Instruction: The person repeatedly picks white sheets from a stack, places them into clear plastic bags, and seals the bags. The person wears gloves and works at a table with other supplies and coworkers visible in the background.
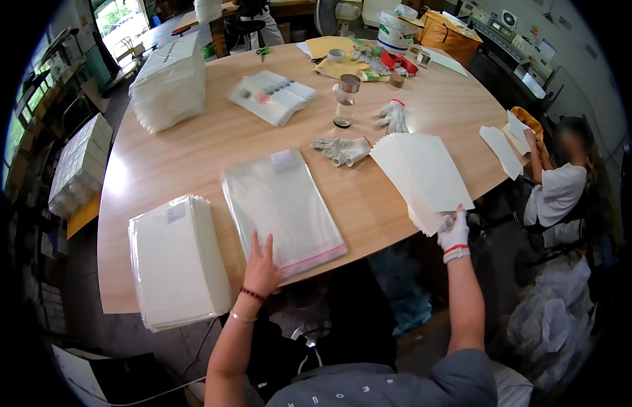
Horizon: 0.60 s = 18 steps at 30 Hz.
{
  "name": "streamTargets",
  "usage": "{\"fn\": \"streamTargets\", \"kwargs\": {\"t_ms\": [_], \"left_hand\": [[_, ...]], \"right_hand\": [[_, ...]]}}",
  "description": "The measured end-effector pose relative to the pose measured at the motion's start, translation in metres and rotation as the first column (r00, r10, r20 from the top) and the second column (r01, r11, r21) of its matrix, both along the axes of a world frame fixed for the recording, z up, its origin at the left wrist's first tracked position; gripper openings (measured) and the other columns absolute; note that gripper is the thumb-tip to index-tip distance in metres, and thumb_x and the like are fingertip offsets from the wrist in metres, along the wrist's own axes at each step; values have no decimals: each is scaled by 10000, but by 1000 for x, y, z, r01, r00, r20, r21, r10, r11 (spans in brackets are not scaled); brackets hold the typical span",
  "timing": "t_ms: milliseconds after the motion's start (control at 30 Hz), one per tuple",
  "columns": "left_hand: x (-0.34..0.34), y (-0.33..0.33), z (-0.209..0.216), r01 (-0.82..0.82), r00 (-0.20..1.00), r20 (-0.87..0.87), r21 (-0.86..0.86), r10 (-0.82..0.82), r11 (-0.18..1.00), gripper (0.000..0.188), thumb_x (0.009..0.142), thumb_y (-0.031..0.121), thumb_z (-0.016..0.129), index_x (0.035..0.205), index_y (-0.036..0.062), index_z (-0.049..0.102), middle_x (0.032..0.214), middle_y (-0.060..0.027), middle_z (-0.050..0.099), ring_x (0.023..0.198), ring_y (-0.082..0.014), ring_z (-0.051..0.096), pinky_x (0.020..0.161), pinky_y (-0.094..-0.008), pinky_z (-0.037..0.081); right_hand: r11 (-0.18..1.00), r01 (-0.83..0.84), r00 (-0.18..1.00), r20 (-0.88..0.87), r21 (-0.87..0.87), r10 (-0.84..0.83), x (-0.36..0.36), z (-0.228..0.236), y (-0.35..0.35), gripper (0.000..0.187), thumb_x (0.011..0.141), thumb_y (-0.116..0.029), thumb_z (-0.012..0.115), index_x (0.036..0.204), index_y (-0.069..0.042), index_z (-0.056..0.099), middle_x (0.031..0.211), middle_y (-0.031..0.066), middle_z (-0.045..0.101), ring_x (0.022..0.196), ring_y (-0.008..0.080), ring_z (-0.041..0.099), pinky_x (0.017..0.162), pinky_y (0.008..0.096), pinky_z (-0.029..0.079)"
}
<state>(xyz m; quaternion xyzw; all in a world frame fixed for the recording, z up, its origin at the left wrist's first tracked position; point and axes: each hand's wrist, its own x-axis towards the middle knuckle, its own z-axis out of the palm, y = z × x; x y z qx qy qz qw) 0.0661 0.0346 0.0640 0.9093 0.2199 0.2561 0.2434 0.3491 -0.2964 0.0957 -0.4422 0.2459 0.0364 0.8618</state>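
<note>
My bare left hand [262, 266] rests at the near edge of a stack of clear plastic bags [282, 203], its fingers spread on the top bag. The bags have a pink strip along the near side and a small label at the far end. In a white glove with a red cuff, my right hand [454, 234] pinches the near corner of a sheet on a fanned stack of white paper sheets [424, 169]. Left of the bags stands a tall pile of bagged white sheets [173, 258], a label on its top one.
Two work gloves [343, 150] lie beyond the bags, near a clear bottle [344, 102]. A tall stack of packs [170, 85] stands far left, a plastic-wrapped packet [272, 98] beside it. Tape rolls and a white bucket [396, 34] fill the back. Another person [560, 176] sits right, holding paper.
</note>
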Motion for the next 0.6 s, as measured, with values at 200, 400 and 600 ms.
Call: {"fn": "streamTargets", "kwargs": {"t_ms": [200, 400, 600], "left_hand": [[26, 27, -31, 143, 920, -387, 477, 61, 867, 148, 726, 62, 494, 844, 25, 576, 867, -108, 524, 839, -265, 524, 691, -334, 462], [21, 46, -45, 30, 984, -178, 256, 17, 966, 97, 719, 48, 503, 793, 60, 564, 794, -94, 543, 764, -261, 549, 666, -348, 464], [18, 48, -46, 62, 981, -194, 211, -21, 976, 117, 755, 98, 508, 845, 68, 576, 863, -83, 575, 854, -263, 540, 721, -359, 450]], "right_hand": [[906, -173, 945, 195, -386, 263, 36, 9, -23, 96, 851, -171, 470, 808, -86, 459, 522, 7, 415, 373, 94, 359, 327, 239, 278], [752, -331, 788, 270, -570, 553, -96, 29, -22, 304, 864, -153, 457, 1141, -29, 446, 844, 40, 574, 718, 131, 554, 631, 264, 467], [513, -840, 524, -16, -176, 852, -192, 13, -14, 267, 786, -119, 520, 1025, 0, 536, 920, 60, 593, 814, 134, 560, 736, 263, 453]]}}
